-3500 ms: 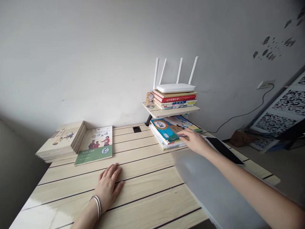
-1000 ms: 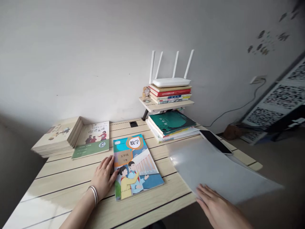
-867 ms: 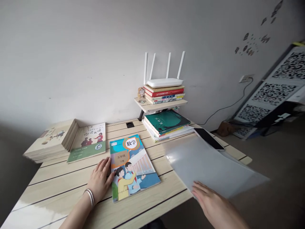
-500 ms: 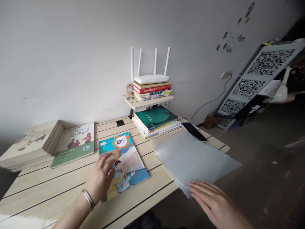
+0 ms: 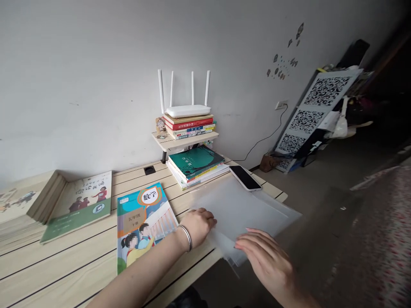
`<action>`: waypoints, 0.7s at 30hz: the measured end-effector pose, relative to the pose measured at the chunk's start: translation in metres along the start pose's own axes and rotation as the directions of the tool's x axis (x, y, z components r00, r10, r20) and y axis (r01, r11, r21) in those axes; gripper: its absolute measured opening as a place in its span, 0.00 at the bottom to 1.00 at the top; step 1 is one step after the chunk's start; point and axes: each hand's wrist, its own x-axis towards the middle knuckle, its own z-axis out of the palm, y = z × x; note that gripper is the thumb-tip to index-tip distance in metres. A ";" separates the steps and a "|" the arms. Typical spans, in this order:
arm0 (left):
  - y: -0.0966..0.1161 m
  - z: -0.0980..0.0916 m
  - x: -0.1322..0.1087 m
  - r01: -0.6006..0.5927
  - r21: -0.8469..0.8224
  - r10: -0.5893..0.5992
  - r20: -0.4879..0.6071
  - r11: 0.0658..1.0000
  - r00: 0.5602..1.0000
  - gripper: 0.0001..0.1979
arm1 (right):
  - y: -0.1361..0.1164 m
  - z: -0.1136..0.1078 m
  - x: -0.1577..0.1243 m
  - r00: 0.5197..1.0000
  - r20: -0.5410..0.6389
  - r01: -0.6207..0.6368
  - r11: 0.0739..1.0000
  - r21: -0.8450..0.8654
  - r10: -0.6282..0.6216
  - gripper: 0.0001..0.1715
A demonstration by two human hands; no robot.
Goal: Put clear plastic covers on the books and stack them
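Note:
A loose pile of clear plastic sheets (image 5: pixel 231 207) lies at the table's right end, its near edge overhanging. My left hand (image 5: pixel 199 224) is at the left edge of the pile, its fingers curled closed on the plastic; the fingertips are partly hidden. Along the near edge rests my right hand (image 5: pixel 268 259), fingers stretched out and lightly bent over the sheets. Left of the pile a mathematics textbook (image 5: pixel 131 220) lies face up, partly covered by my left forearm.
A phone (image 5: pixel 245 177) touches the sheets' far side. Behind are stacked books (image 5: pixel 197 162) and a small shelf (image 5: pixel 186 141) bearing more books and a white router (image 5: pixel 189 111). A green-and-white book (image 5: pixel 77 205) and a thick book stack (image 5: pixel 28 192) occupy the left.
My left hand has moved right, from above the textbook to the plastic sheets, and its fingers have closed. My right hand stays at the sheets' near edge. The view has shifted right.

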 end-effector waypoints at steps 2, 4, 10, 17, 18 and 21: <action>-0.005 -0.008 -0.005 0.015 0.085 -0.015 0.002 0.996 1.000 0.10 | 0.003 -0.001 0.000 1.000 -0.021 0.019 1.000 0.015 -0.018 0.14; -0.006 -0.023 -0.014 0.029 0.166 -0.029 -0.005 0.986 1.000 0.08 | 0.005 -0.002 0.002 0.998 -0.049 0.035 0.999 0.034 -0.033 0.15; -0.002 -0.068 -0.079 0.145 0.381 -0.112 -0.108 0.913 0.988 0.08 | -0.012 0.010 0.033 0.990 -0.053 0.136 0.975 0.174 -0.129 0.19; -0.001 -0.064 -0.193 0.409 0.377 -0.369 -0.176 0.831 0.912 0.11 | -0.048 0.056 0.057 0.978 0.039 0.179 0.918 0.355 -0.206 0.20; -0.001 -0.062 -0.206 0.430 0.363 -0.389 -0.184 0.826 0.903 0.12 | -0.050 0.061 0.057 0.980 0.046 0.161 0.912 0.376 -0.192 0.19; -0.001 -0.056 -0.234 0.453 0.273 -0.404 -0.218 0.849 0.888 0.18 | -0.055 0.069 0.048 0.998 0.036 0.032 0.902 0.431 -0.052 0.15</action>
